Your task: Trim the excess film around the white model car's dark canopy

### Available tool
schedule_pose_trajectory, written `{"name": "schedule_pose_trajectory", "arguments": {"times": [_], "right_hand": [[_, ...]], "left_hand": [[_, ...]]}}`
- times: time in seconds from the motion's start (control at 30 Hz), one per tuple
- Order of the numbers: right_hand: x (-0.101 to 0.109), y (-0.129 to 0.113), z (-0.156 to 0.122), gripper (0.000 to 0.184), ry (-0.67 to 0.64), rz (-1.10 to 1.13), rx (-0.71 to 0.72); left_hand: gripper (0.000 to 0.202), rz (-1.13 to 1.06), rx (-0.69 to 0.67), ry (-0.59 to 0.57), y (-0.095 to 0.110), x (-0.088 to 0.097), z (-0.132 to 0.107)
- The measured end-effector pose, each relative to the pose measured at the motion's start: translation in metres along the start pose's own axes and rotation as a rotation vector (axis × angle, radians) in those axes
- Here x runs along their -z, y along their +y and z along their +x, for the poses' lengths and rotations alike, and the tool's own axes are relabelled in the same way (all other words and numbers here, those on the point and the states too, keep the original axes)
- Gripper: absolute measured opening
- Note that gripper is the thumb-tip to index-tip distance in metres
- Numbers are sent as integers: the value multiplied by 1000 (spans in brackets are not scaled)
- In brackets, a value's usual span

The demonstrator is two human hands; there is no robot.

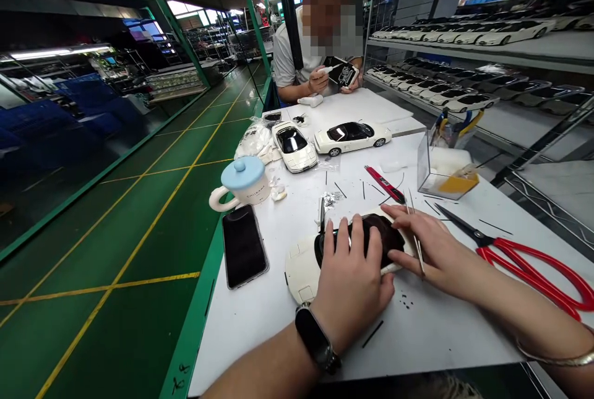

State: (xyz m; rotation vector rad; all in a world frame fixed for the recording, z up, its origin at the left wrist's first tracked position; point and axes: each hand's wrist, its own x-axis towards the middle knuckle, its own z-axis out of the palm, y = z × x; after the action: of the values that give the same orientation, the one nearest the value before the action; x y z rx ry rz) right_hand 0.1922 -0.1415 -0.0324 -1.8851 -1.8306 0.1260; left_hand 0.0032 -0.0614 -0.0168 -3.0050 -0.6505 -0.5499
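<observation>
A white model car [301, 263] with a black roof lies on the white table [278, 318] in front of me. My left hand [350, 281] rests on top of it, fingers laid over the black roof and gripping the body. My right hand [434, 250] touches the car's right side with its fingertips and pinches thin metal tweezers [417, 244] between the fingers. A black band sits on my left wrist.
Red-handled scissors [524, 263] lie at the right, a black phone [243, 245] and a blue-lidded mug [241, 184] at the left. Two white model cars [350, 137] stand farther back beside a clear box [440, 167] and a red cutter [385, 184]. A person sits opposite holding a black part. Shelves of model cars [464, 34] line the right.
</observation>
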Motion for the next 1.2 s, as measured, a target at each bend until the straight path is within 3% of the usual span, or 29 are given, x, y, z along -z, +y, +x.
{"name": "schedule_pose_trajectory", "arguments": {"times": [0.2, 0.43, 1.03, 1.2], "right_hand": [[8, 5, 13, 39, -7, 8, 16], [2, 2, 13, 48, 61, -140, 50], [-4, 5, 12, 47, 138, -34, 34], [-1, 6, 13, 48, 108, -24, 24]], "left_hand": [[60, 17, -20, 9, 0, 3, 2], [57, 1, -22, 1, -2, 5, 1], [56, -49, 9, 6, -1, 5, 1], [59, -36, -17, 19, -4, 4, 2]]}}
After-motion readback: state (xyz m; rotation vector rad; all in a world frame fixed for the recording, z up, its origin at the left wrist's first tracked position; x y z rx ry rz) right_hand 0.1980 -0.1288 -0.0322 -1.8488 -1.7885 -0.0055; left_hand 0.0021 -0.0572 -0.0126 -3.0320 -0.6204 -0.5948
